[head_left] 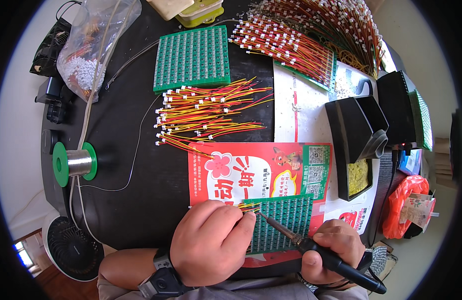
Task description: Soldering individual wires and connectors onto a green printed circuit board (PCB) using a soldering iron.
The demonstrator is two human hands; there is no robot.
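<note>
My left hand (208, 240) lies over the left part of a green circuit board panel (286, 227). Its fingers are pinched on thin red and yellow wires (249, 206) at the panel's upper left. My right hand (333, 252) is wrapped round the black handle of a soldering iron (358, 278), whose tip points at the wire ends beside my left fingertips. Whether the tip touches them I cannot tell. Under the panel lies a red printed sheet (216, 172). Beyond it are loose red and yellow wires with white connectors (211, 112).
A solder spool (75, 164) with green flanges stands at left, its strand trailing rightward. A stack of green panels (192, 57) sits at the back, with wired bundles (286, 47) to its right. A black iron stand (358, 125) with yellow sponge (359, 177) stands right, near a red plastic bag (403, 205).
</note>
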